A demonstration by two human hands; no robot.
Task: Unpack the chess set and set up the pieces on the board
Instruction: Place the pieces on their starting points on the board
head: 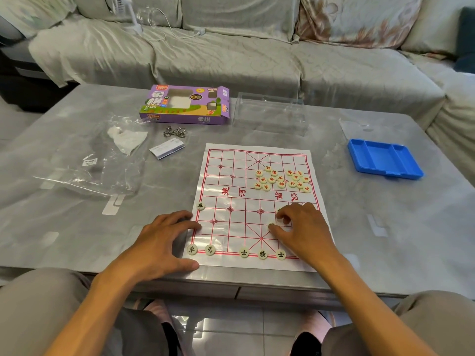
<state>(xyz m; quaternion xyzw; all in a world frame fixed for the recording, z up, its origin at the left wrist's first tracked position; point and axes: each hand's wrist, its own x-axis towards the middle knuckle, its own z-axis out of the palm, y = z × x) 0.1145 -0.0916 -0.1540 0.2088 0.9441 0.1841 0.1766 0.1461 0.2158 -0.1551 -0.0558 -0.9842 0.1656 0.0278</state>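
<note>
Right-hand fingers [281, 219] curled onto a black-marked piece [271, 224] on the board [231, 227]; left fingers [189, 222] spread, on its edge.

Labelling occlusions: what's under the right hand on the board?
Under the right hand, on the paper board, two pale pieces peek out at its fingertips. Their characters are mostly covered. Whether more pieces lie under the palm cannot be seen.

At frame centre a paper board [239, 219] lies on the grey table [77, 227]. The left hand [164, 242] rests spread on its lower-left edge; the right hand [300, 227] curls over pieces at lower right. Red pieces [281, 179] cluster upper right. A purple box [186, 105] sits upper left, a blue tray [384, 159] right.
</note>
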